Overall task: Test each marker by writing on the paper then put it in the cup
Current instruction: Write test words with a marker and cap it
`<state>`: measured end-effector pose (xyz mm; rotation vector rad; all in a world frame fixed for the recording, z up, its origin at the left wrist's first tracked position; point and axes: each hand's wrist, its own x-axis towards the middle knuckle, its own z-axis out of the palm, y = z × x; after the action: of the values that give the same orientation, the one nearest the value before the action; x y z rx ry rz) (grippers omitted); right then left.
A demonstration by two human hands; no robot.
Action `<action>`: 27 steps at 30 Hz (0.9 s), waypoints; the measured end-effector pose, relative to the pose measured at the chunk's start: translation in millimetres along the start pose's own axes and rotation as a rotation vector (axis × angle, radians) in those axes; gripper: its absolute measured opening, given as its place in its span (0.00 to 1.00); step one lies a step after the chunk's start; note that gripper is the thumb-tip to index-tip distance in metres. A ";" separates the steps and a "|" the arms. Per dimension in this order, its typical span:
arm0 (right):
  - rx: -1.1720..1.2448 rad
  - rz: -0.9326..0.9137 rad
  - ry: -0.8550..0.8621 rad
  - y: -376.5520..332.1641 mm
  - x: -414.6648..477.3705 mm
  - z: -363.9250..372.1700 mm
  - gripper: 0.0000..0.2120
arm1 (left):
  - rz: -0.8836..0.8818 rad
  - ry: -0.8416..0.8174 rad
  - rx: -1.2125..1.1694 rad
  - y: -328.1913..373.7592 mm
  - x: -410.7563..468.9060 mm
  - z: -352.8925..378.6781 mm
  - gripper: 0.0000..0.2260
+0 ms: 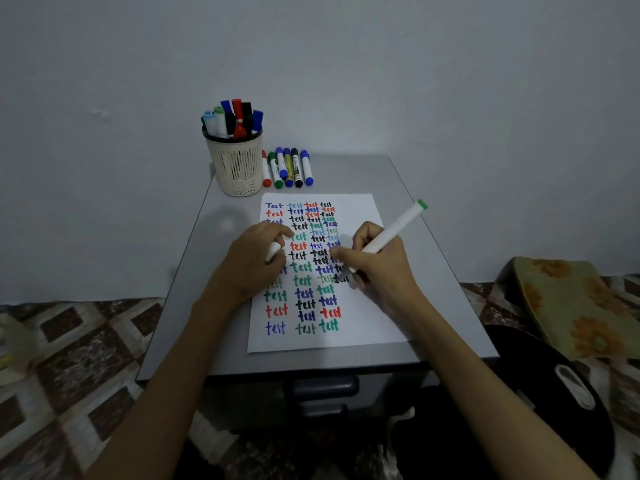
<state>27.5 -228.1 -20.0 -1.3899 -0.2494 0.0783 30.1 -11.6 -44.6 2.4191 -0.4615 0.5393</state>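
A white sheet of paper [360, 216] lies on the grey table, filled with rows of the word "test" in blue, red, black and green. My right hand [377, 268] grips a white marker with a green end [398, 228], its tip down on the paper at the right column. My left hand [252, 261] rests on the paper's left side, closed around a small white piece that looks like the marker's cap [273, 252]. A cream mesh cup [237, 164] stands at the table's back left, holding several markers. Several more markers [289, 168] lie in a row to the cup's right.
The grey table [207, 306] has drawers below its front edge. A patterned cloth surface surrounds it. A floral cushion [575, 306] and a black round object [554, 393] sit to the right. A plain wall stands behind.
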 end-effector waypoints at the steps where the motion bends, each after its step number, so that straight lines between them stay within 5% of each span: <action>1: 0.013 0.004 0.003 2.5 -2.7 -2.0 0.14 | 0.000 -0.001 0.001 -0.5 -0.2 -0.3 0.07; 27: -0.110 -0.017 -0.002 8.2 -5.0 -1.0 0.15 | -0.058 -0.009 -0.021 -3.0 -0.8 -2.6 0.11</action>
<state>23.6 -228.5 -28.9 -1.4969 -0.2701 0.0523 30.1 -7.5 -44.6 2.4078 -0.3974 0.4966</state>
